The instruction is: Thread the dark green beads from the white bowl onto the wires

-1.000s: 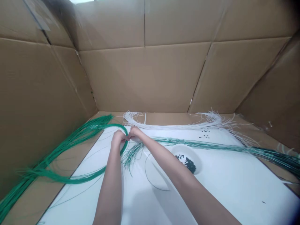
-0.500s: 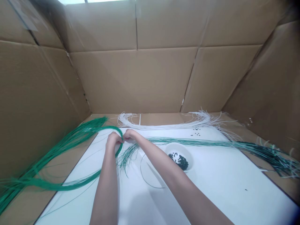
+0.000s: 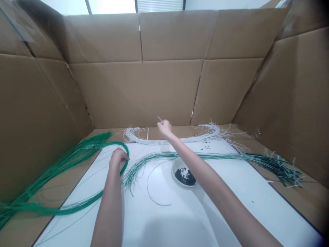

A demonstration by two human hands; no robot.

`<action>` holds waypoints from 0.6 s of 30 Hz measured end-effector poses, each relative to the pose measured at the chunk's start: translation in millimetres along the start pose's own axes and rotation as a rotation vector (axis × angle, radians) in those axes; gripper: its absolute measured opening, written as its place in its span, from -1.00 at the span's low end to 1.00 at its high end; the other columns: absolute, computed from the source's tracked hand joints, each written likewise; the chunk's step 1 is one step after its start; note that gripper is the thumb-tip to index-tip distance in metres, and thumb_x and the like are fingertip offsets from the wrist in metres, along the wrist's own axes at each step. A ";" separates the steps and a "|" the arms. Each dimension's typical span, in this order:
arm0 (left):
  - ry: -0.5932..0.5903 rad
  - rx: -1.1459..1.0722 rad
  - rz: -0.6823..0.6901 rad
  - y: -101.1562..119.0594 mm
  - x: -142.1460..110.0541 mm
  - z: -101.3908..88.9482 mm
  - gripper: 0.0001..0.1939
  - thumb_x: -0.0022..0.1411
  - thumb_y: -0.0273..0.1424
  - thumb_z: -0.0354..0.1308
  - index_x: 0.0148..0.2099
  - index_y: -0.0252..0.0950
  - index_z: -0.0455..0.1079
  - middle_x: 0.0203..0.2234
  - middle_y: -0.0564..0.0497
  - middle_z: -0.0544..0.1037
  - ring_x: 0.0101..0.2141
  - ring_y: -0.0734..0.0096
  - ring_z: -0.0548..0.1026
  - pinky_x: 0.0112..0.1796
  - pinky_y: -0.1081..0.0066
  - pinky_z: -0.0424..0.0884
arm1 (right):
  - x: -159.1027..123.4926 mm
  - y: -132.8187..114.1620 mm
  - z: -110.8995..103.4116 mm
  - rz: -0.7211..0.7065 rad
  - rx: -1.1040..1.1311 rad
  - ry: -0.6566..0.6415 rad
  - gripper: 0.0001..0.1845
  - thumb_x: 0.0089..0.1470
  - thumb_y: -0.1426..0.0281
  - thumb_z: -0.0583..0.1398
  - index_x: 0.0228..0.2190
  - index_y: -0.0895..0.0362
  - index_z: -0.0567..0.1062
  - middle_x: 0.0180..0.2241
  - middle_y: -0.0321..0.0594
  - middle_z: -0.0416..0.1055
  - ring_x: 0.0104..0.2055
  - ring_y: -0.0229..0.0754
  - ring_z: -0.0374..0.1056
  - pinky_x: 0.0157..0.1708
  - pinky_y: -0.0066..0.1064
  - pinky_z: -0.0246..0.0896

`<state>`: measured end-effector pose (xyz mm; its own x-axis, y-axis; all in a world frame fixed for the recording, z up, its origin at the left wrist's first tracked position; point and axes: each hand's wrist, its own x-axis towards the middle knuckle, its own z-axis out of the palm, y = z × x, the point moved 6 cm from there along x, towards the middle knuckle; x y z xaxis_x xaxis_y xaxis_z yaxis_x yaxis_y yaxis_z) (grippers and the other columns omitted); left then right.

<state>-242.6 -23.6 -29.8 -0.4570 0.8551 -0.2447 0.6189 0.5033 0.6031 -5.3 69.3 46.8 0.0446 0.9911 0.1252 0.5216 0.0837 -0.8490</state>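
My left hand (image 3: 118, 157) is closed around the curved part of a bundle of bright green strands (image 3: 125, 148), which loops away to the left. Raised past the far edge of the white board, my right hand (image 3: 165, 127) is pinched shut. A short, thin pale strip (image 3: 159, 118) sticks up from its fingertips; motion blur hides its kind. Under my right forearm stands a white bowl (image 3: 175, 173) with small black beads (image 3: 185, 176) inside. Behind it a long bundle of dark green strands (image 3: 226, 156) runs across the board, its left end fanned out.
White strands (image 3: 164, 141) lie in a curve along the far edge. Several loose black beads (image 3: 205, 148) are scattered near them. One thin strand (image 3: 148, 188) curves over the white board (image 3: 154, 219). Cardboard walls (image 3: 164, 89) stand at the back and both sides.
My right hand has left the green bundle beside my left hand and moved up and to the right. My left hand stays on the bundle. The view has tilted up slightly.
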 end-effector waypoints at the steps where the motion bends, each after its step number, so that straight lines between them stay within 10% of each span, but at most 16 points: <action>1: 0.008 -0.016 0.014 4.6 -2.5 -3.5 -0.72 -0.45 -0.42 0.36 -0.62 -0.28 0.31 -0.66 -0.01 0.47 -0.46 0.19 0.48 -0.48 0.39 0.34 | 0.4 4.3 -22.4 -0.010 0.024 0.061 -0.86 -0.03 0.42 0.02 -0.45 0.19 0.37 -0.36 -0.13 0.41 -0.29 -0.19 0.29 -0.33 -0.41 0.13; 7: 0.053 -0.208 0.222 64.8 -36.8 -15.5 -0.70 -0.24 -0.26 0.30 -0.42 -0.31 0.41 -0.38 -0.13 0.52 -0.15 0.10 0.40 -0.26 0.36 0.32 | -40.7 29.4 -103.3 -0.134 0.136 0.199 -0.92 -0.10 0.41 0.02 -0.55 0.13 0.27 -0.51 -0.27 0.39 -0.46 -0.26 0.26 -0.42 -0.46 0.09; 10: -0.106 -0.398 0.422 113.9 -74.3 12.7 -0.57 0.04 -0.04 0.02 -0.21 -0.27 0.40 -0.22 -0.06 0.50 -0.15 0.28 0.41 -0.19 0.41 0.32 | -80.3 22.7 -99.5 -0.338 0.200 0.112 -0.89 -0.06 0.35 0.02 -0.52 0.13 0.26 -0.50 -0.25 0.38 -0.42 -0.22 0.28 -0.38 -0.43 0.10; 13: -0.509 -0.922 0.506 153.1 -112.2 49.1 -0.57 0.13 -0.11 -0.02 -0.14 -0.36 0.36 -0.15 -0.16 0.45 -0.15 0.31 0.42 -0.14 0.39 0.32 | -112.5 15.0 -77.9 -0.465 0.078 -0.067 -0.90 -0.05 0.38 0.01 -0.53 0.13 0.27 -0.48 -0.24 0.37 -0.38 -0.20 0.26 -0.34 -0.39 0.09; 18: -0.432 -1.346 0.523 154.0 -119.8 23.3 -0.83 0.16 -0.42 0.04 -0.26 -0.40 0.39 -0.45 -0.02 0.50 -0.37 0.53 0.47 -0.25 0.53 0.36 | -125.8 24.1 -60.2 -0.533 -0.056 -0.188 -0.92 -0.05 0.46 0.01 -0.52 0.13 0.27 -0.46 -0.25 0.34 -0.35 -0.20 0.23 -0.30 -0.37 0.08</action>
<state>-77.7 -45.6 74.7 -0.0102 0.9873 0.1583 -0.4929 -0.1427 0.8583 52.9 -59.5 41.5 -0.3869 0.8151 0.4312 0.4755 0.5770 -0.6641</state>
